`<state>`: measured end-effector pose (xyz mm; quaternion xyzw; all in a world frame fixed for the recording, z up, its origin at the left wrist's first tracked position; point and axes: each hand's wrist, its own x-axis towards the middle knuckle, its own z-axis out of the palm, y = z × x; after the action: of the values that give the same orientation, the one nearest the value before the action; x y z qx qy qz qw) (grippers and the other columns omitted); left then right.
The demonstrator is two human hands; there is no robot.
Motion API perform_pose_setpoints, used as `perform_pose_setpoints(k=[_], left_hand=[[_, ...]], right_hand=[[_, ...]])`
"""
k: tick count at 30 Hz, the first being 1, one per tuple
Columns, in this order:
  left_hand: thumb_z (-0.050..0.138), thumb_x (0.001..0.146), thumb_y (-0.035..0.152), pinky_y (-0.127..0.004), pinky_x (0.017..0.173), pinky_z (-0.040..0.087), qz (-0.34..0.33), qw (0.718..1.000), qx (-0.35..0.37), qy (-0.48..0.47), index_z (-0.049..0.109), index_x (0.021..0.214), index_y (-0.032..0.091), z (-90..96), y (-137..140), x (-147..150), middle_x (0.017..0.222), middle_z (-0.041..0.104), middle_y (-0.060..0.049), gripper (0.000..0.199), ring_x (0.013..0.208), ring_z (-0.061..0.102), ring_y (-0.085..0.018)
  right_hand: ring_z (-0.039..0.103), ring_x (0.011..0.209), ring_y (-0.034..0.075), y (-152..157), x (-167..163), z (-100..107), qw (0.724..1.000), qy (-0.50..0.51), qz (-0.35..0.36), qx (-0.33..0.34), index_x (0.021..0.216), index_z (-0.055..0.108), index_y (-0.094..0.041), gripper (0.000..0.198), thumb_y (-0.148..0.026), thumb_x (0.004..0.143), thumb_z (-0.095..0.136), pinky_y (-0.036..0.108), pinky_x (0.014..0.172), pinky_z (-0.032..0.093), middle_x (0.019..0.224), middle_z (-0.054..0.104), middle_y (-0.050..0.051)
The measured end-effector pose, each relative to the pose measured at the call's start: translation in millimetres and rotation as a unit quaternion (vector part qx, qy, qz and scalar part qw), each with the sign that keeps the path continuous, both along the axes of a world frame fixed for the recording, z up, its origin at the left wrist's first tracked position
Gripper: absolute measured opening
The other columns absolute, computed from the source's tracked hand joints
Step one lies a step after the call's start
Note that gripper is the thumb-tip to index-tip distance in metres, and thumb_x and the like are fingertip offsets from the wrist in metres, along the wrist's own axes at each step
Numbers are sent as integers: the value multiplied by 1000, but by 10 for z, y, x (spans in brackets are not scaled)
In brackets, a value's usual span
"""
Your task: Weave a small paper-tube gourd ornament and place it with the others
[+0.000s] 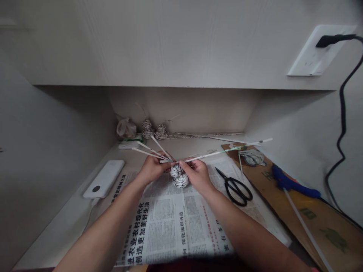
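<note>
A small gourd-shaped piece woven from rolled paper [181, 180] hangs or stands between my hands, over the newspaper. Several white paper sticks [150, 150] fan out from its top toward the upper left. My left hand [154, 166] is closed around the base of these sticks. A long paper stick [224, 152] reaches out to the right, and my right hand [195, 172] pinches it close to the top of the woven piece. Both hands almost meet there, and some fingertips are hidden behind the sticks.
Black-handled scissors [236, 189] lie right of my hand on the newspaper [167, 226]. A blue glue gun [295, 183] rests on cardboard [283, 204]. At left is a white power bank [104, 178] with a cable. Two woven gourds [147, 129] and a crumpled bag [126, 128] stand behind.
</note>
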<state>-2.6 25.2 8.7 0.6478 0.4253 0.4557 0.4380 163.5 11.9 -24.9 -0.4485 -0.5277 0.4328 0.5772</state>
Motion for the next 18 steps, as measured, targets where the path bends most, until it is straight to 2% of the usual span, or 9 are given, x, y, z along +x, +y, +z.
perform_pose_setpoints(k=[3,7,12,18], left_hand=[[74,66,31,-24,53,46,11,1000,12,21,65,72,15,31,-46,33,60,62,-1,20,55,56,-14],[74,66,31,-25,56,47,6,999,36,41,66,70,16,35,-64,55,63,64,-2,17,57,58,-15],[75,65,31,-25,55,48,2,1000,9,13,66,70,15,35,-60,69,63,64,-2,19,57,58,-14],[74,66,30,-23,54,45,-14,1000,-2,10,66,70,14,58,-51,60,59,61,0,18,55,55,-12]], right_hand=[[62,65,17,-28,-10,26,1000,-18,-14,-3,75,72,-15,25,-40,70,72,27,63,48,70,71,6],[64,66,18,-35,-25,39,999,14,10,-28,75,73,-15,25,-40,70,71,29,64,50,72,73,6],[66,69,19,-26,-23,14,998,45,38,-28,77,74,-16,24,-38,72,69,30,67,51,74,73,6],[59,61,15,-30,-28,-17,999,34,5,-11,73,68,-16,21,-37,72,70,26,59,46,66,68,2]])
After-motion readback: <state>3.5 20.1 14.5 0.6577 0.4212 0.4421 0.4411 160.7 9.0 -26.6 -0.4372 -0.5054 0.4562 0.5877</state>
